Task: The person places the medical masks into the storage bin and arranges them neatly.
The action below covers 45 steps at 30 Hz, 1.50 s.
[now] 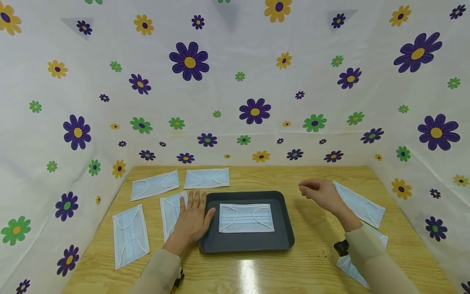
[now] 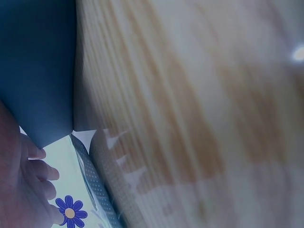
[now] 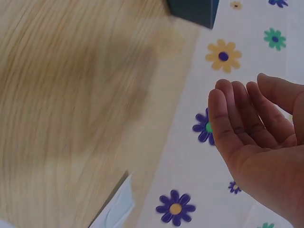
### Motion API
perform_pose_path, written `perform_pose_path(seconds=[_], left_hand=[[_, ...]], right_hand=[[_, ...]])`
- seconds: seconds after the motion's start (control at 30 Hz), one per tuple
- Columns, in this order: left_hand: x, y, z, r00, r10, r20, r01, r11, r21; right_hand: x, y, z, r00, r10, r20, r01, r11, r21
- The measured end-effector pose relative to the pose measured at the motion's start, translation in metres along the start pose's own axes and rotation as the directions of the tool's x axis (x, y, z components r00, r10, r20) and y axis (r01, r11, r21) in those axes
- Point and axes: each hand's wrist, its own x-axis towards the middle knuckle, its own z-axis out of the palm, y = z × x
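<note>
A light blue face mask [image 1: 247, 225] with white ear loops lies flat in a dark grey tray [image 1: 246, 243] at mid-table. My left hand [image 1: 192, 220] rests at the tray's left side, fingers straight, thumb over the rim. It partly covers another face mask [image 1: 168, 214]. The left wrist view has the tray's wall [image 2: 38, 61] beside the fingers. To the right of the tray, my right hand [image 1: 322, 198] is raised above the table with fingers loosely bent. In the right wrist view its palm [image 3: 266, 166] shows and nothing is held.
Face masks also lie at the back left [image 1: 156, 185], behind the tray [image 1: 207, 178] and at the far left [image 1: 130, 239]. On the right, one mask [image 1: 365, 206] and others [image 1: 350, 267] lie partly under my right arm. A flowered cloth [image 1: 227, 94] encloses the wooden table [image 1: 293, 269].
</note>
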Motion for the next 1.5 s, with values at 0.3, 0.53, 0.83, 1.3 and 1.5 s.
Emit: perform_pose_path(seconds=[0.3, 0.53, 0.83, 1.3, 1.5], left_hand=[[0.000, 0.000, 0.002, 1.000, 0.007, -0.020, -0.007, 1.000, 0.006], [0.000, -0.001, 0.003, 1.000, 0.006, -0.016, -0.006, 1.000, 0.009], [-0.001, -0.001, 0.000, 1.000, 0.008, -0.013, -0.008, 1.000, 0.002], [-0.001, -0.001, 0.002, 1.000, 0.002, -0.009, -0.002, 1.000, -0.008], [0.000, -0.001, 0.001, 1.000, 0.001, -0.010, -0.001, 1.000, -0.006]], right_hand=[[-0.009, 0.030, -0.022, 0.994, 0.101, -0.036, -0.102, 0.994, -0.042], [-0.009, 0.051, -0.039, 0.983, 0.173, -0.068, -0.179, 0.979, -0.101], [-0.011, 0.076, -0.052, 0.980, 0.155, -0.122, -0.178, 0.961, -0.212], [-0.015, 0.107, -0.071, 0.965, 0.203, -0.166, -0.244, 0.926, -0.289], [-0.012, 0.115, -0.075, 0.943, 0.256, -0.211, -0.311, 0.902, -0.298]])
